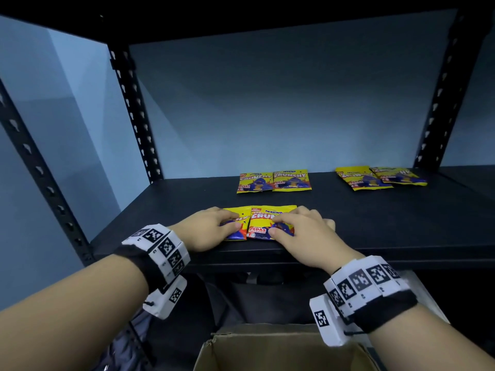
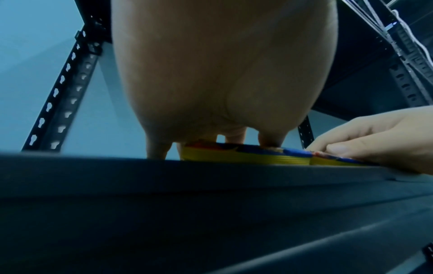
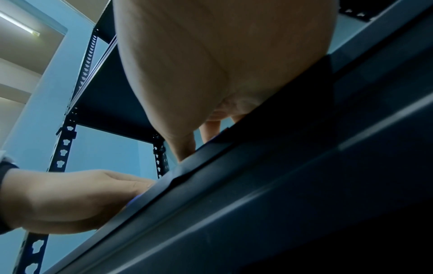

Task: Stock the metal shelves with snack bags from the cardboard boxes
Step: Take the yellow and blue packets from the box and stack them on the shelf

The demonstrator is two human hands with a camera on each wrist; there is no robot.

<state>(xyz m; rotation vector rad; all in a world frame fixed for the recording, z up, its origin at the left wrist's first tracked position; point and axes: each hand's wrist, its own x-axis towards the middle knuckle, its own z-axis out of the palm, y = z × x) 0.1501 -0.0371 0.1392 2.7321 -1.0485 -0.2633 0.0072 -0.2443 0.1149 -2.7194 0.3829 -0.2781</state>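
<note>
Two yellow snack bags lie flat, side by side, at the front edge of the black metal shelf. My left hand holds the left bag from above, curled fingers and thumb on its top. My right hand pinches the right bag the same way. From the left wrist, my fingertips stand on the left bag, and the right hand grips the right bag. The right wrist view shows only my right hand, the left hand and the shelf lip.
Farther back on the shelf lie one pair of bags in the middle and another pair to the right. Perforated uprights stand at the shelf's corners. An open cardboard box sits below, between my forearms.
</note>
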